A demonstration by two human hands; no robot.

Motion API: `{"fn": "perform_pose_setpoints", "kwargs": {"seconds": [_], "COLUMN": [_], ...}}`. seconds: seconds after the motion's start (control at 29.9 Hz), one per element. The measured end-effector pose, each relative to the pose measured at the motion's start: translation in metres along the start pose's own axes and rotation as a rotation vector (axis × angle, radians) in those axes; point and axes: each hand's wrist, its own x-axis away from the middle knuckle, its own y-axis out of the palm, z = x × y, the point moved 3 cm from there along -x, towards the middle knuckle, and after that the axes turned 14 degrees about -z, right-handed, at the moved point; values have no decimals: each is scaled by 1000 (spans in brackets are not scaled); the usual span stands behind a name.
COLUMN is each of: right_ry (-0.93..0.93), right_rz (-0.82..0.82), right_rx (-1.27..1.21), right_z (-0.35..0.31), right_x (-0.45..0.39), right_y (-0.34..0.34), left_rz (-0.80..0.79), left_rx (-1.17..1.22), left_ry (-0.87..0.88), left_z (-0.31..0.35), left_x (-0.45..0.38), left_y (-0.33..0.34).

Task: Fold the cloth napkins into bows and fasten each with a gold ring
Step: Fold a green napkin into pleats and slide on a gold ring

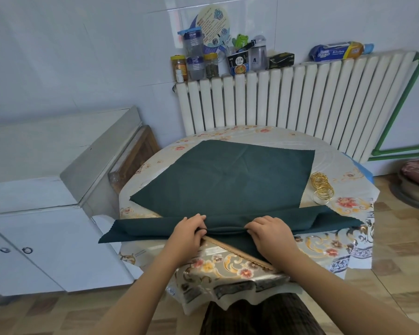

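Observation:
A dark green napkin [228, 180] lies flat across the round table [344, 209]. In front of it a second green napkin [300, 220] is folded into a long band along the near edge, its ends reaching left and right. My left hand [188, 232] grips the band's gathered middle from the left. My right hand [270, 233] pinches the same gathered folds from the right. A heap of several gold rings [322, 187] sits on the tablecloth at the right, beside the flat napkin.
A white radiator [300, 97] stands behind the table, with jars, bottles and packets on its top. A white cabinet [46, 213] with a metal top stands at the left. A stack of basins [416, 187] sits on the floor at the right.

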Motion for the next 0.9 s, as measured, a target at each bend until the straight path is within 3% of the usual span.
{"fn": "perform_pose_setpoints", "kwargs": {"seconds": [0.3, 0.43, 0.57, 0.77, 0.9], "right_ry": [192, 121, 96, 231, 289], "right_rz": [-108, -187, -163, -295, -405], "right_rx": [32, -159, -348, -488, -499], "right_z": [30, 15, -4, -22, -24], "right_x": [22, 14, 0, -25, -31], "right_y": [-22, -20, -12, -2, 2], "left_rz": [-22, -94, -174, -192, -170], "left_rx": [-31, -94, -224, -22, -79], "left_ry": [41, 39, 36, 29, -87], "left_z": [43, 45, 42, 33, 1], "left_x": [-9, -11, -13, -17, -12], "left_y": [31, 35, 40, 29, 9]}}
